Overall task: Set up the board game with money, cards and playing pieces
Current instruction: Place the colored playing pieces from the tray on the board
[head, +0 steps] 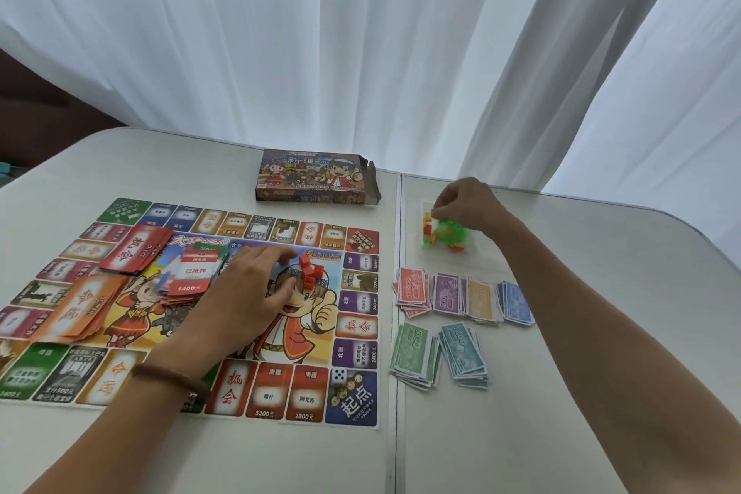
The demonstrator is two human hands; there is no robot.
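A: Which hand is nearer the loose playing pieces?
B: The right hand (465, 203). It is held directly above the green, red and yellow plastic pieces (441, 237) in the clear tray (483, 251), at the far right of the counter (561, 413), beyond the sorted money piles (447, 295). Its fingertips are bunched downward at the tray's far-left corner. Whether a piece is pinched cannot be told.
A: And the left hand?
B: The left hand (248, 293) is laid open on the game board (357, 397), fingers relaxed. The stacked red blocks (310, 273) are found just beside its fingertips, to the right.
A: What is the next move judged to turn on?
B: A piece would likely have to be carried leftward and nearer, from tray to board
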